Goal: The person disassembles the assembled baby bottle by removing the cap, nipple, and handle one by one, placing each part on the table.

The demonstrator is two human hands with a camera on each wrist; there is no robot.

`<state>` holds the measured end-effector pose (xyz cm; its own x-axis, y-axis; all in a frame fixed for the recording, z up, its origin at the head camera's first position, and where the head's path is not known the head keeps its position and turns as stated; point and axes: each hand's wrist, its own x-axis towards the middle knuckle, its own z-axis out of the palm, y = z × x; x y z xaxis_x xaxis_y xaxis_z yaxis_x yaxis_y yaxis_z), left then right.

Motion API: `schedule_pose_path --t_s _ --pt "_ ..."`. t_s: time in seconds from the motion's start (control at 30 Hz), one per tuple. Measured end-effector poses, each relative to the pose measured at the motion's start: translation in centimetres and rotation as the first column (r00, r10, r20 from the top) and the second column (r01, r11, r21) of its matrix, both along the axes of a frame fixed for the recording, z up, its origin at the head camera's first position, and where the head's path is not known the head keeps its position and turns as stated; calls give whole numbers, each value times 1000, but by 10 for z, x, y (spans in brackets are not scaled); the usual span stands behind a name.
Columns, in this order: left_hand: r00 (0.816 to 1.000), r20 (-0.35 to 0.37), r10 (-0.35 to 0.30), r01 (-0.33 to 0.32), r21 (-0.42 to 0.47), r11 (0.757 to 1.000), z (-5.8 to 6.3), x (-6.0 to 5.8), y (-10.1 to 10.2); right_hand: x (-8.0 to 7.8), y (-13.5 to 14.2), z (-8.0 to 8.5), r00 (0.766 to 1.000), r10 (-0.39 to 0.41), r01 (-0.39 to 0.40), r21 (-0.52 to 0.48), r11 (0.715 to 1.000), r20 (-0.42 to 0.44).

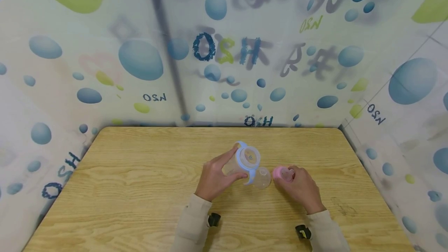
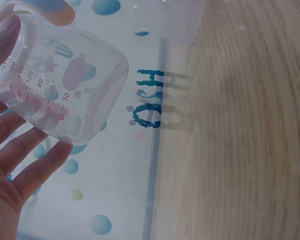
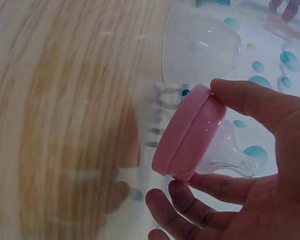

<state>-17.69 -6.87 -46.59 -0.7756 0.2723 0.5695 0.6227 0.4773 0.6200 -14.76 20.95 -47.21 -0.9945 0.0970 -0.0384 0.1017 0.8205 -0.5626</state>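
Above a grained table (image 1: pixel 140 166), the left hand (image 1: pixel 214 177) grips a clear bottle (image 1: pixel 232 165); the right hand (image 1: pixel 302 190) pinches a glossy pink collar (image 3: pixel 186 136).

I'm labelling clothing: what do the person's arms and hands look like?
Left sleeve and right sleeve are cream and wrist-length. Beside each wrist sits a small black device; the right device has a yellowish mark. Left hand and right hand are ungloved.
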Motion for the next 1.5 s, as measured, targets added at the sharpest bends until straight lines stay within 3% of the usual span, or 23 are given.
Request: schedule_pose_path --t_s 0.8,1.5 --pt "1000 5 8 -8 -2 1000 1 1 0 0 3 -2 1000 -6 7 -8 1000 31" --pt "1000 -12 9 -9 -7 1000 -1 -1 0 -2 0 -8 1000 18 -18 16 1000 0"
